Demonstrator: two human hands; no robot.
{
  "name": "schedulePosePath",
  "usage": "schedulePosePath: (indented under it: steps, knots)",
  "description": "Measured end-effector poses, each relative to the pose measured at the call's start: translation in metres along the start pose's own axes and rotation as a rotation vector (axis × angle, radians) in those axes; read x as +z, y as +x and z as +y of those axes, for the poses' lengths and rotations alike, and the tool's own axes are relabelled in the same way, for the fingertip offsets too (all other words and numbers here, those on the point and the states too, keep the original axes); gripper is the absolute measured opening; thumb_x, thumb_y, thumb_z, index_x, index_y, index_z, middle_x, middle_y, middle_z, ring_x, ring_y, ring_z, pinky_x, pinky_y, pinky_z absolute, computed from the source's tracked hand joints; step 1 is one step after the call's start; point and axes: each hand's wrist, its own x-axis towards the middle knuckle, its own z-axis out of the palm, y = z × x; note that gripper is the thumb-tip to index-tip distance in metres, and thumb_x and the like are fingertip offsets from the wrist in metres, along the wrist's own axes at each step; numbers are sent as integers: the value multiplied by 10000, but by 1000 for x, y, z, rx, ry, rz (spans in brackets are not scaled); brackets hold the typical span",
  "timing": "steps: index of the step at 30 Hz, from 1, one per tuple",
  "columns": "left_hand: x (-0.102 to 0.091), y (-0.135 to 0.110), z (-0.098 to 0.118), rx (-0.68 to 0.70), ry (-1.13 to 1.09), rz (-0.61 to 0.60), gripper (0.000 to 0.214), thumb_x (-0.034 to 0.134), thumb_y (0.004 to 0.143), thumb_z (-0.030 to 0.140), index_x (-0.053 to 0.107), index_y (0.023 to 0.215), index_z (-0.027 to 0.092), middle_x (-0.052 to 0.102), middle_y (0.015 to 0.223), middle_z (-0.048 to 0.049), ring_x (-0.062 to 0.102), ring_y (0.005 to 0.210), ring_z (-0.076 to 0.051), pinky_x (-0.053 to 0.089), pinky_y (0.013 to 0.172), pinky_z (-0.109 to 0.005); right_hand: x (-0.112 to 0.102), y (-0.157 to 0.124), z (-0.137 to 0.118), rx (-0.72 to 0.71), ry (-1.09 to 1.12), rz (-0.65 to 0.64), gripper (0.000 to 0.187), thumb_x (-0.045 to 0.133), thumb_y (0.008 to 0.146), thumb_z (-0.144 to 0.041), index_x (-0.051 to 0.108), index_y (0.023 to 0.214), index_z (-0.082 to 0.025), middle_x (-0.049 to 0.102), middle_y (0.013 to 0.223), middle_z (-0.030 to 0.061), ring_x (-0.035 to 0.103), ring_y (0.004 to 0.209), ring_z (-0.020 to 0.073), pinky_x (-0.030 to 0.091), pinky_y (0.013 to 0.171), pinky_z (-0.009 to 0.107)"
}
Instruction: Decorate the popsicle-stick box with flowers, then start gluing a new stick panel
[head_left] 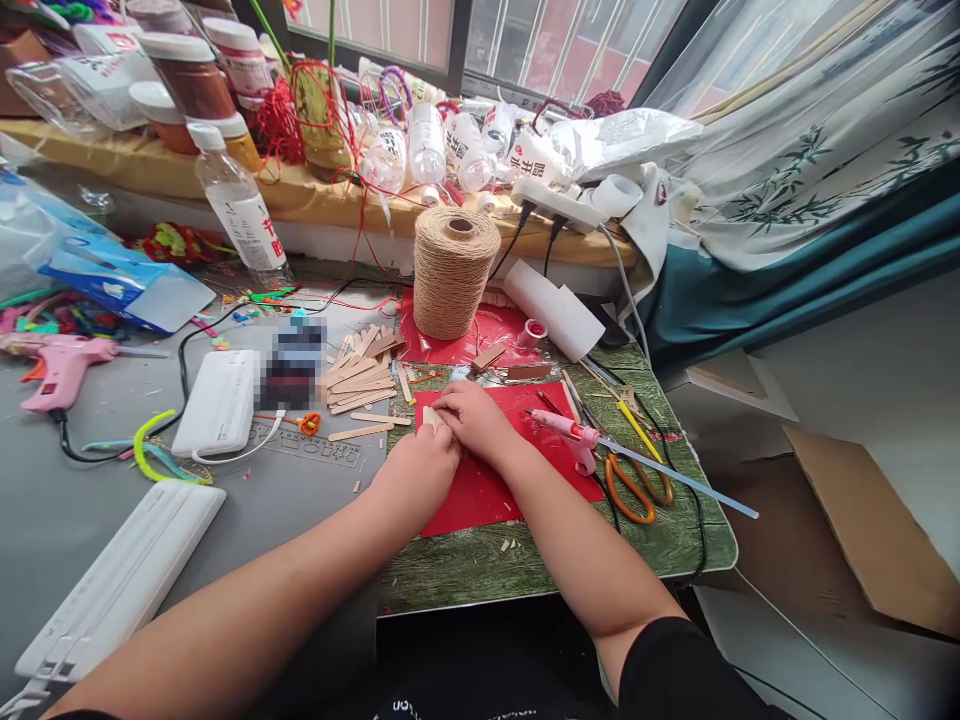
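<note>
My left hand (418,465) and my right hand (469,418) meet over a red sheet (480,495) on the green wood-grain mat (570,550). Both press with closed fingers on a small pale wooden stick piece (430,416), mostly hidden under them. A heap of wooden craft sticks (360,375) lies just left of the hands. A pink glue gun (570,432) with a long clear glue stick (679,480) rests right of my right hand.
A spool of jute twine (452,270) stands behind the hands beside a white paper roll (553,308). Orange-handled scissors (637,488) lie at the right. A second pink glue gun (64,368), a white power bank (217,403) and a white case (120,580) sit left. Bottles crowd the windowsill.
</note>
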Motion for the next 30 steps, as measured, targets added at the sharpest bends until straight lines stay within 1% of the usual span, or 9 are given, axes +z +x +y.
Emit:
schedulePosePath:
  steps: [3, 6, 10, 13, 16, 19, 22, 24, 30]
  knots:
    - [1, 0, 0, 2, 16, -3, 506, 435, 955, 97, 559, 1444, 62, 559, 1409, -273, 628, 1081, -314, 500, 884, -401, -3, 1, -1, 8, -4, -6, 160, 667, 949, -125, 806, 997, -190, 712, 993, 86, 632, 991, 221, 515, 953, 384]
    - [2, -1, 2, 1, 17, 14, 531, 448, 954, 105, 520, 1478, 52, 561, 1410, -270, 613, 1090, -313, 499, 887, -400, -13, -5, -7, -21, 5, -24, 193, 621, 970, -125, 788, 1047, -186, 729, 1054, 99, 642, 1026, 233, 523, 983, 412]
    - [1, -3, 3, 2, -15, 8, 479, 475, 954, 121, 573, 1417, 48, 615, 1287, -245, 605, 1018, -313, 505, 816, -403, -29, -38, -23, -47, -21, -22, 278, 536, 988, -105, 747, 1155, -175, 713, 1188, 127, 623, 1141, 259, 516, 1052, 445]
    - [-1, -4, 1, 14, -31, -3, 420, 514, 950, 138, 617, 1350, 55, 633, 1171, -209, 600, 984, -306, 501, 783, -392, -36, -71, -37, 3, -19, -94, 399, 500, 962, -56, 683, 1292, -186, 689, 1271, 128, 607, 1204, 259, 512, 1085, 444]
    - [-3, -4, -2, 26, -27, -18, 408, 561, 940, 160, 620, 1334, 70, 628, 1148, -191, 596, 990, -293, 495, 774, -367, -35, -89, -44, 50, 21, -83, 507, 611, 931, -111, 584, 1429, -205, 637, 1376, 134, 578, 1271, 277, 489, 1129, 471]
    - [-5, -4, -4, 43, -6, -39, 400, 579, 930, 166, 623, 1320, 88, 629, 1161, -177, 591, 1002, -290, 493, 771, -355, -29, -88, -41, 37, 58, -40, 486, 714, 911, -188, 615, 1386, -224, 664, 1324, 120, 595, 1231, 284, 501, 1103, 488]
    - [-9, -3, -4, 50, 9, -54, 365, 559, 930, 149, 641, 1283, 100, 632, 1155, -171, 592, 1000, -296, 499, 756, -362, -23, -80, -33, 10, 73, 18, 356, 714, 913, -158, 692, 1262, -222, 703, 1224, 109, 624, 1147, 269, 530, 1043, 471]
    - [-10, -3, -3, 54, 14, -62, 363, 540, 932, 136, 644, 1278, 100, 630, 1154, -174, 593, 1000, -301, 502, 740, -367, -20, -78, -28, 0, 75, 48, 316, 707, 910, -136, 716, 1214, -225, 712, 1191, 106, 632, 1111, 264, 539, 1017, 465]
    - [-4, -5, -4, 56, -14, -26, 398, 554, 915, 138, 624, 1307, 112, 612, 1164, -174, 584, 988, -302, 504, 728, -380, -16, -80, -25, -10, 97, 76, 340, 708, 898, -111, 720, 1215, -233, 717, 1183, 100, 631, 1102, 264, 535, 1015, 467]
